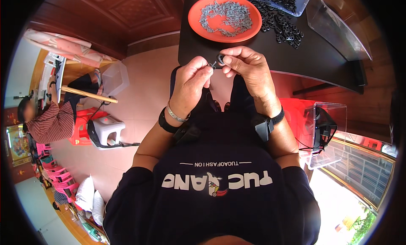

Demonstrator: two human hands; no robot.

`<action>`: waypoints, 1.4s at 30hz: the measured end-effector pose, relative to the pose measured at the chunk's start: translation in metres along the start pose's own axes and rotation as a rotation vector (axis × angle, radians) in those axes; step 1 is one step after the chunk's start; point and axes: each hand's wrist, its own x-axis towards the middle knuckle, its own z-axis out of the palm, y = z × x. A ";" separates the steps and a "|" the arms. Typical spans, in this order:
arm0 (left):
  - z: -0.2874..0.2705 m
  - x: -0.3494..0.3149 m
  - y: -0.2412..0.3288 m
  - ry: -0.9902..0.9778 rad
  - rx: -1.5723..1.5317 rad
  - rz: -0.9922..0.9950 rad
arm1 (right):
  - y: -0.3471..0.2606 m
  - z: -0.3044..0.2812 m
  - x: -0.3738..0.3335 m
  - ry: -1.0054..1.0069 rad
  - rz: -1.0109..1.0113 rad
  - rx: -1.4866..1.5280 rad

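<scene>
My left hand [192, 81] pinches a small silver metal pin [213, 65] between thumb and forefinger, just off the near edge of the dark table [313, 61]. Close beside it, my right hand [252, 71] grips a small black oval plastic part [220, 59] with thumb and fingers. The pin's tip points up toward the black part; whether they touch I cannot tell. Beyond my hands, an orange plate [194, 24] holds many similar silver metal pieces [237, 20]. Loose black plastic parts [288, 32] lie heaped to the plate's right.
A clear tray [303, 7] of black parts stands at the back, with a clear plastic sheet or lid [338, 29] beside it. To the right is a clear box [327, 154] on red furniture. Stools [109, 130] and another seated person [53, 122] are at left.
</scene>
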 end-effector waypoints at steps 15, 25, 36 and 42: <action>0.000 0.000 -0.003 -0.026 -0.017 -0.031 | 0.003 0.002 -0.003 -0.044 -0.061 -0.045; 0.002 -0.002 -0.004 -0.005 -0.015 -0.027 | 0.004 0.004 -0.006 -0.036 -0.096 -0.066; 0.004 -0.002 -0.005 0.024 0.004 -0.004 | 0.005 0.008 -0.007 -0.011 -0.078 -0.095; 0.005 -0.003 -0.004 0.035 0.014 -0.021 | 0.008 0.007 -0.007 -0.008 -0.066 -0.091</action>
